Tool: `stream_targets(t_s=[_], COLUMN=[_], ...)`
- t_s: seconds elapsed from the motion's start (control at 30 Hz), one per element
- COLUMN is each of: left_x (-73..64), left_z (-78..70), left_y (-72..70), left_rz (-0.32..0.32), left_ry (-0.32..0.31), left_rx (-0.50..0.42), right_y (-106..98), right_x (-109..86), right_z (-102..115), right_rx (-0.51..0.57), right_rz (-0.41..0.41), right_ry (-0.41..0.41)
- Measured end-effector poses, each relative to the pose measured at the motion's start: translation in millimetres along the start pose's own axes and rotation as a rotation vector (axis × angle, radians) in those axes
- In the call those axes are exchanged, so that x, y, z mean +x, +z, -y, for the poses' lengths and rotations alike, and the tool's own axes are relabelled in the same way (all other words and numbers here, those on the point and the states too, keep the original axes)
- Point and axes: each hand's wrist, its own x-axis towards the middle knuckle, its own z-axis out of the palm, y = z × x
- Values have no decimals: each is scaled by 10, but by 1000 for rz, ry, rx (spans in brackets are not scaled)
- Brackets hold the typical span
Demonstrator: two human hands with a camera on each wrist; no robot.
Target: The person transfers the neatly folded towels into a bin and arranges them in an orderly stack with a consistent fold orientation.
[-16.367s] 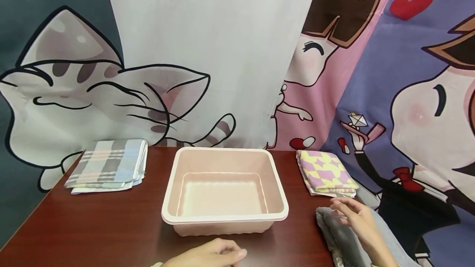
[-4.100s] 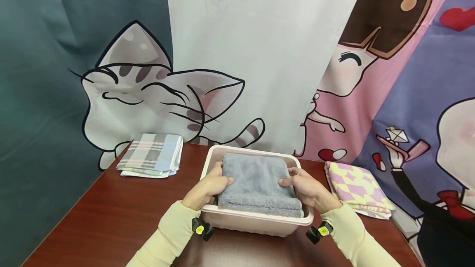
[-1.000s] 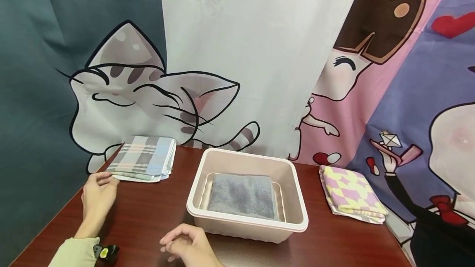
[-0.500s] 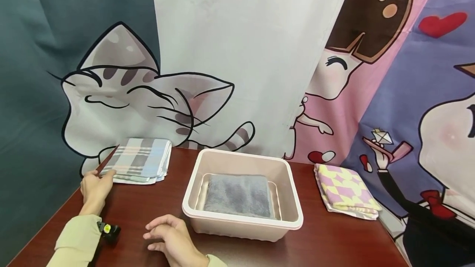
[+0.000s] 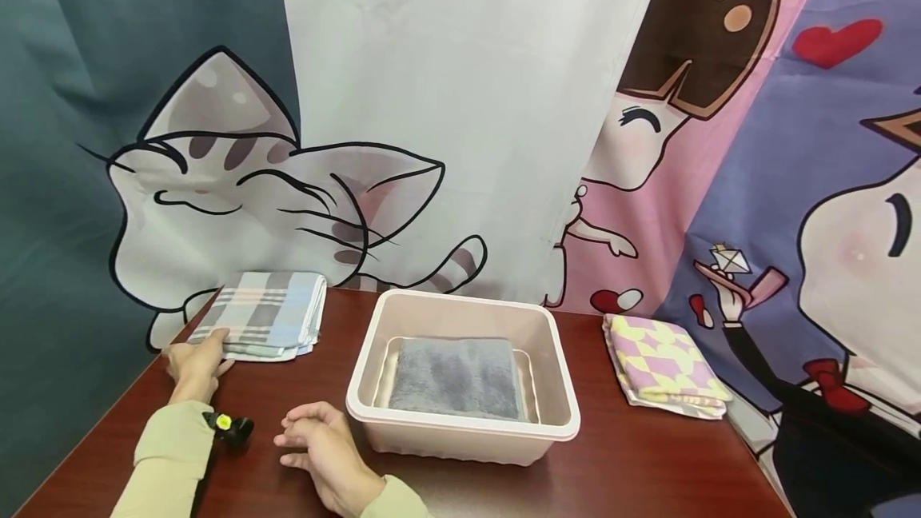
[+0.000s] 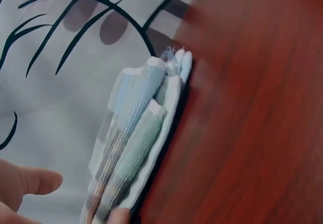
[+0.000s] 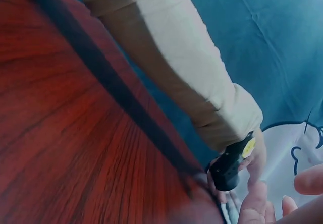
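No legible lettering or numbers
The yellow label (image 5: 225,422) on the black wrist camera (image 5: 241,432), worn at the left sleeve's cuff (image 5: 173,430) toward the left edge of the surface (image 5: 633,470), is too small to read in the head view; in the right wrist view its faint marks are blurred.

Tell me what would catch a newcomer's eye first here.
Probably the big cartoon cat on the backdrop behind the table. Next might come the pale pink tub in the middle, with a folded gray towel lying inside. Then perhaps the left hand at the near left corner of the folded plaid towel.
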Motion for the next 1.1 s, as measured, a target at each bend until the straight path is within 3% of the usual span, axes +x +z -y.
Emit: stream_targets(t_s=[0.1,0.17,0.3,0.37,0.5,0.63,0.7,0.87,1.0,1.1], left_x=[-49,-92,-219,-301,-395,-419,-425,-469,-547,-622], left_z=[-95,-154,-248,-270,-246,-234,-228,-185,-148,-125], left_y=[16,17,51,75,88,37,-2,-82,-137,-204], left_rz=[-16,-44,-101,-89,-23,19,46,140,194,294], left_ry=[-76,-105,-100,-75,-33,-5,9,5,-6,-27], left_rx=[-119,-123,-90,-68,-87,-17,36,121,119,93], right_y=[2,-30,-115,-125,-55,-36,-57,-108,-85,-56], right_x=[84,157,295,324,288,359,390,381,372,382], right_z=[-83,-179,-353,-363,-246,-292,-327,-271,-194,-161], right_rx=[-13,-68,-208,-250,-296,-290,-291,-398,-459,-478], right_rz=[-35,-57,-93,-105,-138,-175,-179,-181,-219,-246], right_ry=[-29,-65,-166,-188,-146,-103,-122,-198,-176,-136])
